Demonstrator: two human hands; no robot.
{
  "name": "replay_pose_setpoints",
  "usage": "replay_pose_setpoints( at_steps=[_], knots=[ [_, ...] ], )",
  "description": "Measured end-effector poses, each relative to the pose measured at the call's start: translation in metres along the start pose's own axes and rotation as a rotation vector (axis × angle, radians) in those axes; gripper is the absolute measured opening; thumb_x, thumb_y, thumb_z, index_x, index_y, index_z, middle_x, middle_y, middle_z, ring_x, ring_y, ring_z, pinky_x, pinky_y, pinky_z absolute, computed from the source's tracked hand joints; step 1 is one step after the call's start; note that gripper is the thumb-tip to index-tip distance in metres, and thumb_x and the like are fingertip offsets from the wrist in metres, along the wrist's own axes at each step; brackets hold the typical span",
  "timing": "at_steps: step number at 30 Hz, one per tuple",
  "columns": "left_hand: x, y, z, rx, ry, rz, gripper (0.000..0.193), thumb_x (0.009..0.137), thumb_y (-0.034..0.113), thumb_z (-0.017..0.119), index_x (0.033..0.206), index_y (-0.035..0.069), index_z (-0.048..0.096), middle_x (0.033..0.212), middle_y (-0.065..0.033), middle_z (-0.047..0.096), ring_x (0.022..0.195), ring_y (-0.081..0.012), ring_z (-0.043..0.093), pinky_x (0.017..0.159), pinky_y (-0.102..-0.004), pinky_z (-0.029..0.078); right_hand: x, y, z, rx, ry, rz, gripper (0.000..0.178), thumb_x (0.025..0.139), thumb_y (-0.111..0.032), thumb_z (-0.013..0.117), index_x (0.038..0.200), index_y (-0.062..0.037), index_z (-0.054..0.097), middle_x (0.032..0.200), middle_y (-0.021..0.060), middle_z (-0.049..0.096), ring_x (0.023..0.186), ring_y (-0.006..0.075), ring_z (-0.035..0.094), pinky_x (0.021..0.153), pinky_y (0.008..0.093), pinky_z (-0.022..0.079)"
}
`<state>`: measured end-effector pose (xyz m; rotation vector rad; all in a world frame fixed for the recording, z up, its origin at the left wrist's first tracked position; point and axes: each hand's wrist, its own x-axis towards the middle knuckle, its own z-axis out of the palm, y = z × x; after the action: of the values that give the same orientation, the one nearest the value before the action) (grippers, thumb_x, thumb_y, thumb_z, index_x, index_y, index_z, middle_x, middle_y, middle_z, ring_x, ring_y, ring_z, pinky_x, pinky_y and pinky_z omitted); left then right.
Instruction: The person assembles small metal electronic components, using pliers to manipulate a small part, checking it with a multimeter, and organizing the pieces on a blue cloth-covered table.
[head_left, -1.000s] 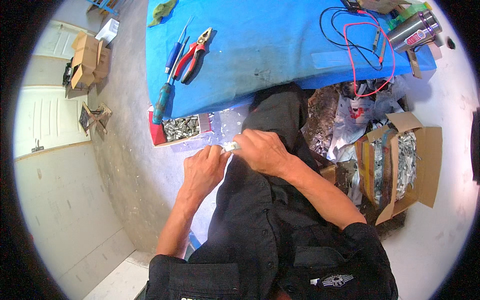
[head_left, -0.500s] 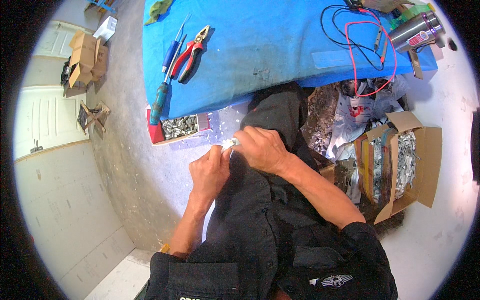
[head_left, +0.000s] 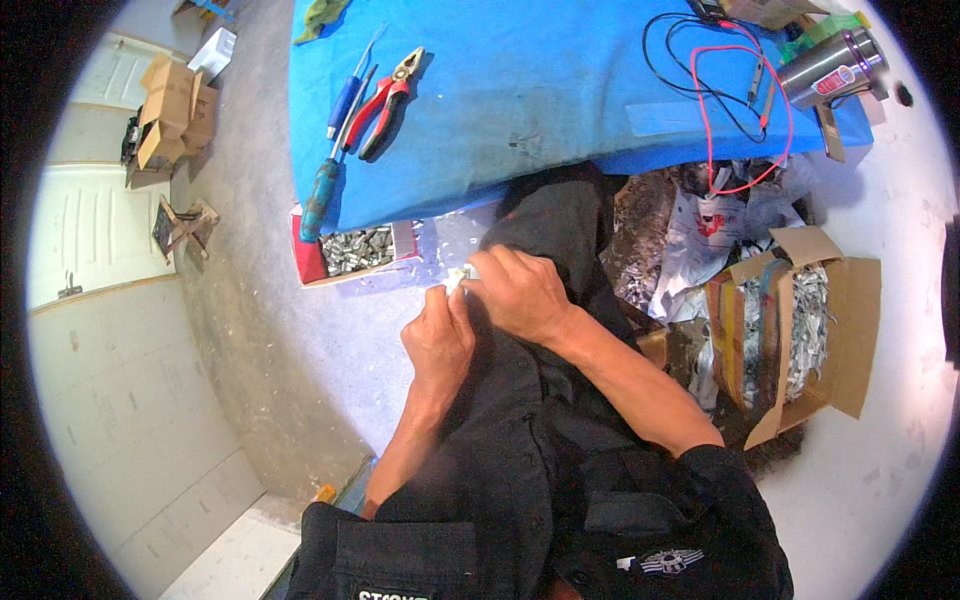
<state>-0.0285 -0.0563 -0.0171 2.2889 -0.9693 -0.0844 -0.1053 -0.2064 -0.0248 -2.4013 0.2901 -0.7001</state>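
Note:
Both hands meet above my lap around a small whitish piece (head_left: 457,277), mostly covered by the fingers, so its kind is unclear. My left hand (head_left: 440,335) pinches it from below with thumb and forefinger. From the right, my right hand (head_left: 522,292) is closed on the piece's upper side. Just beyond the hands, at the left, a red-and-white box (head_left: 310,262) holds many small silvery metal pieces (head_left: 358,250). It lies partly under the edge of the blue-covered table (head_left: 500,100).
On the table lie red-handled pliers (head_left: 390,105), screwdrivers (head_left: 322,195), red and black test leads (head_left: 693,70) and a steel mug (head_left: 832,65). An open carton (head_left: 850,340) of silvery scraps stands at my right. Cardboard boxes (head_left: 172,112) and a wooden stool (head_left: 185,230) are far left.
My left hand has moved slightly right and turned more upright. The right hand has risen a little, and the whitish piece has shifted up with the fingers.

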Motion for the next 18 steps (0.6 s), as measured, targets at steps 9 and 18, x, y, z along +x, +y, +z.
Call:
replay_pose_setpoints(
  at_steps=[9, 18],
  knots=[
    [-0.007, 0.021, 0.021, -0.225, 0.052, -0.223, 0.021, 0.11, 0.018, 0.047, 0.099, 0.002, 0.055, 0.072, -0.0258, 0.061, 0.064, -0.0475, 0.063, 0.054, -0.0515, 0.045, -0.002, -0.003, 0.01, -0.037, 0.099, 0.04, 0.024, 0.089, -0.026, 0.076, 0.097, -0.0083, 0.061, 0.08, 0.0087, 0.06, 0.068, 0.0287, 0.067, 0.058, 0.0401, 0.055],
    [-0.005, 0.025, 0.022, -0.363, -0.015, -0.287, 0.024, 0.112, 0.021, 0.043, 0.106, 0.001, 0.053, 0.08, -0.0252, 0.064, 0.071, -0.0427, 0.065, 0.06, -0.0497, 0.045, 0.001, -0.008, 0.008, 0.011, 0.133, 0.093, 0.022, 0.092, -0.023, 0.073, 0.104, -0.0065, 0.064, 0.08, 0.0095, 0.062, 0.071, 0.029, 0.069, 0.058, 0.0404, 0.056]
  ],
)
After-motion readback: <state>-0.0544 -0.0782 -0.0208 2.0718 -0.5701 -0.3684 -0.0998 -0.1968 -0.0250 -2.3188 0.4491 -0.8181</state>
